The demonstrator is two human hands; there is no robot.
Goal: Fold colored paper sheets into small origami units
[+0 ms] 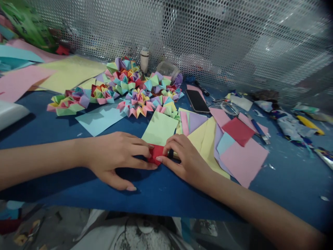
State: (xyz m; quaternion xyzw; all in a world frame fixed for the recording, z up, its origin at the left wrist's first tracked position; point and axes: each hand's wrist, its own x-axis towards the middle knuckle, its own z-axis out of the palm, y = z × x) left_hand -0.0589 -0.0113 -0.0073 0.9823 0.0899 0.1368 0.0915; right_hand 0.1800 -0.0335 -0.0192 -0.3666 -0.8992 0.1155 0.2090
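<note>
A small red paper (pixel 155 155) lies on the blue table (pixel 104 198), folded, between my two hands. My left hand (pixel 119 156) rests flat with its fingers spread, two fingertips on the paper's left part. The thumb and fingers of my right hand (pixel 182 156) pinch the paper's right edge. Under the right palm a dark-tipped object shows in part; I cannot make out what it is. Just behind the red paper is a light green sheet (pixel 161 128). Yellow paper (pixel 205 140) lies beside my right hand.
Folded multicoloured paper pieces (pixel 137 100) are clustered at the back middle. A black phone (pixel 197 101), a cutter knife (pixel 260 131) and pink sheets (pixel 244 159) lie to the right. Large sheets (pixel 73 73) cover the back left. A perforated metal panel (pixel 208 38) stands behind.
</note>
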